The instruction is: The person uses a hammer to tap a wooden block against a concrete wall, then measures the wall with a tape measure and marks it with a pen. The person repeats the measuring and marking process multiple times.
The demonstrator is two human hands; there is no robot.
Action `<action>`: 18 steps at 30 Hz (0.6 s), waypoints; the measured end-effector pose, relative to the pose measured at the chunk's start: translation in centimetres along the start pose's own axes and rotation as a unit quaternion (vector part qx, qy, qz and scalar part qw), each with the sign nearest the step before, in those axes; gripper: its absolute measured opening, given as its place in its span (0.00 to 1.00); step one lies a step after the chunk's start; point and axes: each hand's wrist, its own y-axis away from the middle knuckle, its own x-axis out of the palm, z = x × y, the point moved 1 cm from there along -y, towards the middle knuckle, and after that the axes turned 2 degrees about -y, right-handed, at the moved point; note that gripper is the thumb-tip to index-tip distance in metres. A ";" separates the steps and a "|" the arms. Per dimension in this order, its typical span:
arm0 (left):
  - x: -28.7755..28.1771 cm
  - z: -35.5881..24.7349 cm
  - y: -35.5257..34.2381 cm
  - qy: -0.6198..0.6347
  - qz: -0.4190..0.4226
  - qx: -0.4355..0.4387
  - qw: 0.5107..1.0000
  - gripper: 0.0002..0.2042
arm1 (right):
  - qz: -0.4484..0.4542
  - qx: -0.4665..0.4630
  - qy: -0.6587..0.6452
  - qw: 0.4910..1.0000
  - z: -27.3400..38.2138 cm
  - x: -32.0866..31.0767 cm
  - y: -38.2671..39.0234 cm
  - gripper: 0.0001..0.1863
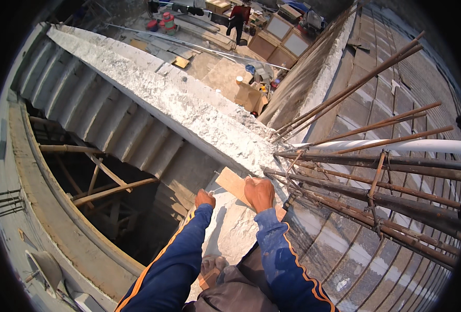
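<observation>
My right hand (pixel 259 193) is wrapped around a short, flat piece of wooden board (pixel 231 183), which sticks out past the fist toward the upper left. What looks like a thin nail shows at the board's far end. My left hand (pixel 205 198) is a closed fist to the left of the board, apart from it. A thin pale strand seems to show beside its fingers, too fine to name. Both hands are above the rough pale concrete top of a wall (pixel 225 229). My bare foot (pixel 213 264) is below them on that concrete.
Concrete stairs (pixel 100 112) descend along the left of the wall, beside a dark opening crossed by wooden poles (pixel 116 191). Bundled rusty rebar (pixel 365 182) juts out to the right over a rebar grid. Far below, a person (pixel 237 23) stands among boards and buckets.
</observation>
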 end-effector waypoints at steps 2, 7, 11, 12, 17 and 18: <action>-0.6 1.4 1.8 -0.071 0.036 0.011 0.997 0.15 | 0.001 0.013 0.005 1.000 0.1 0.0 -0.1 0.20; -3.0 7.7 4.8 -0.171 0.113 -0.022 0.979 0.16 | -0.018 0.023 0.000 1.000 -0.3 0.3 -0.8 0.20; -7.9 15.5 9.7 -0.278 0.148 0.052 0.948 0.13 | -0.028 0.022 0.007 0.999 -0.8 0.8 -1.2 0.20; -9.4 17.0 11.2 -0.309 0.163 0.084 0.933 0.12 | -0.035 0.019 0.010 0.999 -0.8 0.8 -1.3 0.20; -15.7 19.1 18.7 -0.281 0.205 0.210 0.914 0.08 | -0.043 0.025 0.016 0.999 -0.4 0.8 -1.1 0.20; -16.5 18.9 20.1 -0.281 0.224 0.234 0.903 0.08 | -0.038 0.031 0.024 0.999 -0.1 0.7 -1.2 0.21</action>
